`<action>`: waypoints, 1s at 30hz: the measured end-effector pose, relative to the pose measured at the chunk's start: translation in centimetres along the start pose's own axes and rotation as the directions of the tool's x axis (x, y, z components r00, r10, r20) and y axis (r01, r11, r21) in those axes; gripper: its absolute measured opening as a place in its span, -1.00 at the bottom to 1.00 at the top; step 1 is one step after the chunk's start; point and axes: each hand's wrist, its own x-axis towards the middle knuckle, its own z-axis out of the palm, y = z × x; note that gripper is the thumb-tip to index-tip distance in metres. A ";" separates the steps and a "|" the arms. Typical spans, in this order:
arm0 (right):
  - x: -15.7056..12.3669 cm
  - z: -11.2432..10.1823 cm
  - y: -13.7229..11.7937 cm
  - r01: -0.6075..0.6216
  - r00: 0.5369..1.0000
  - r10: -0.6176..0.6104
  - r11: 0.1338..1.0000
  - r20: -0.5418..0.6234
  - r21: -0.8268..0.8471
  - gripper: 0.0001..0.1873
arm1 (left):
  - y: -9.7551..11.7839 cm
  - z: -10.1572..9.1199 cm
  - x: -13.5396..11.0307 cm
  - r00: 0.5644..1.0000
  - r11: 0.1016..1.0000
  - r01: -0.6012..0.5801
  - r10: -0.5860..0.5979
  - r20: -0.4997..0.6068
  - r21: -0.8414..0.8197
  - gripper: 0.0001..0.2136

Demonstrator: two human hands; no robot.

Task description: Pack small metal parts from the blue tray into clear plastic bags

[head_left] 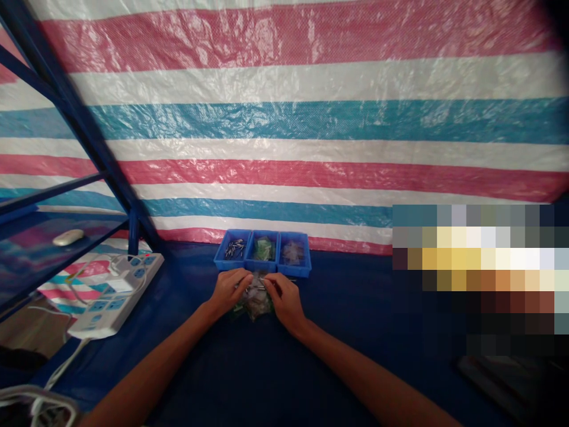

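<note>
One left hand (232, 289) and one right hand (284, 295) curl, whether pinching firmly I cannot tell, about crinkled, clear plastic packets (259, 306) between them, likely light, limp and slippery, best taken by an edge.

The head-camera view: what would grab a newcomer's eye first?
Probably the shiny red, white and blue striped sheet filling the background. Next, the left hand and right hand close together over small clear bags on the dark blue table, just before three blue bins. Then the white power strip at the picture's left.
</note>
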 end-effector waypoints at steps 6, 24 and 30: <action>0.1 0.0 0.1 0.005 1.000 -0.005 0.999 0.003 -0.037 -0.74 | 0.0 0.4 0.0 0.997 0.999 -0.033 0.035 -0.071 0.027 -0.87; 0.2 -0.2 -0.2 -0.026 0.999 0.027 0.999 0.029 -0.040 -0.68 | 1.3 0.8 -0.1 0.977 0.993 0.112 -0.118 -0.179 -0.042 -0.88; 0.1 -0.1 0.0 -0.042 0.999 0.043 0.998 0.012 -0.048 -0.67 | 0.8 1.0 -0.2 0.973 0.977 0.176 -0.191 -0.127 -0.123 -0.88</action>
